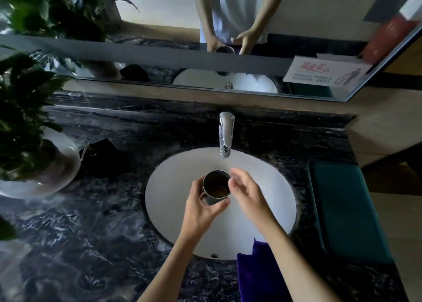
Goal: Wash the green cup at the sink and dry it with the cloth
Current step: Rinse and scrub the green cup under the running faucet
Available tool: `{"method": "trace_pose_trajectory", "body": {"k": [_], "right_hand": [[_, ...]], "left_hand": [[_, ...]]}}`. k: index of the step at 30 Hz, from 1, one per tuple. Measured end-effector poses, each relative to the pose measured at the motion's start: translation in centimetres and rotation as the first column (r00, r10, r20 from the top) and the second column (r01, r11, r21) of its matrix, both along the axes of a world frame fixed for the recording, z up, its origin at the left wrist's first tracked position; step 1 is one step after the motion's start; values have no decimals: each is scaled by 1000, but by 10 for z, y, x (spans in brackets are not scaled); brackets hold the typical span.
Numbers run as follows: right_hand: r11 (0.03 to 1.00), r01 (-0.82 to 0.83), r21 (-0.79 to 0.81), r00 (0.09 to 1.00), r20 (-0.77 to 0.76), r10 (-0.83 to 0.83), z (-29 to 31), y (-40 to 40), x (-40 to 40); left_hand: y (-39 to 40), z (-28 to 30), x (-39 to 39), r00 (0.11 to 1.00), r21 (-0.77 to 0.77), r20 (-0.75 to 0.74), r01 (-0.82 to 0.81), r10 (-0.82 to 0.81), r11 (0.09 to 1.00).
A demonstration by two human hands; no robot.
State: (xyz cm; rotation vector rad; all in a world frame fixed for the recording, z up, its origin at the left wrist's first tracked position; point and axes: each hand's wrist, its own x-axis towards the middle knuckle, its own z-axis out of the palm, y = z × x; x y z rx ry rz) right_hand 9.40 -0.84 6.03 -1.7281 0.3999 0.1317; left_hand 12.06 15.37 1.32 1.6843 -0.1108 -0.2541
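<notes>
I hold a small dark cup (216, 186) with a metal rim and a side handle over the white sink basin (173, 187). My left hand (203, 208) grips it from below and the left, thumb across its front. My right hand (245, 192) hovers at the cup's right rim with relaxed fingers; whether they touch it I cannot tell. The chrome tap (226, 133) stands just behind the cup, with no water visibly running. A purple cloth (253, 272) lies on the counter at the basin's near edge, under my right forearm.
The dark marble counter (91, 233) surrounds the basin. A potted plant in a white pot (45, 171) stands at the left, a black object (102, 157) beside it. A teal pad (344, 208) lies to the right. A mirror (205, 27) runs along the back.
</notes>
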Motion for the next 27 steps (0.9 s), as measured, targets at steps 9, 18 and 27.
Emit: {"method": "trace_pose_trajectory", "body": {"k": [9,18,27], "right_hand": [[902,422,92,895,-203,-398,17,-22,122],[914,403,53,863,-354,-360,-2,-15,147],[873,459,164,855,-350,-384,23,-24,162]], "left_hand": [[3,-23,50,991,72,-130,30,-20,997],[-3,-33,69,995,134,-103,8,6,991],[-9,-40,77,998,210,-60,16,-4,978]]}}
